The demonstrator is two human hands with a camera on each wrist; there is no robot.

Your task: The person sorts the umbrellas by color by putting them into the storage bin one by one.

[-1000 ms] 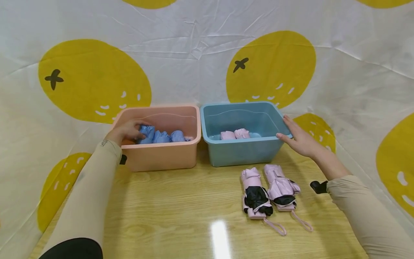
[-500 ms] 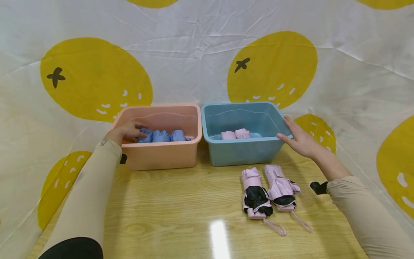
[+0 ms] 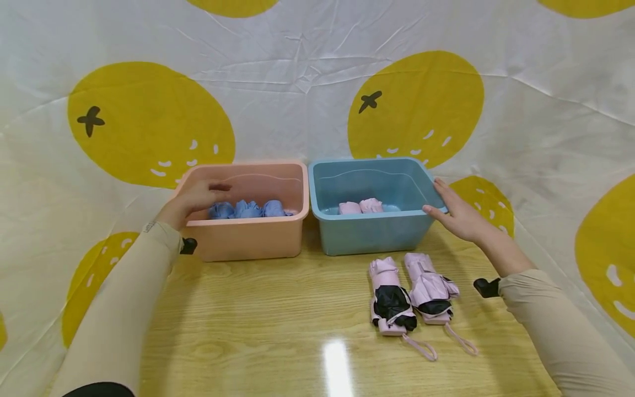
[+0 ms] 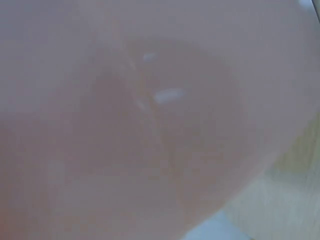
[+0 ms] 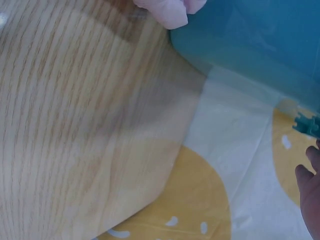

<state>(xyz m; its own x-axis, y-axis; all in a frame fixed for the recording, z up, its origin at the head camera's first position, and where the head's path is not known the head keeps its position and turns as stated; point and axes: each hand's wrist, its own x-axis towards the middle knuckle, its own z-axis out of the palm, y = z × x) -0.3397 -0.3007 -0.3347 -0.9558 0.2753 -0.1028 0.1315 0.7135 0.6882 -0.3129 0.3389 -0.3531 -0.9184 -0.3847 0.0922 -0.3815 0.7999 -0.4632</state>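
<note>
Over pink bin [image 3: 248, 237] | left hand [image 3: 195, 199] relaxed, blue umbrellas [image 3: 246, 209] binned | right hand [image 3: 458, 215] flat on blue bin [image 3: 369, 229] | next judged: pink umbrellas [image 3: 409, 292] to be grasped.

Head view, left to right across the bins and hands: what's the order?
Left hand → blue umbrellas in the pink bin → blue bin with pink umbrellas inside → right hand on the blue bin's right rim.
</note>
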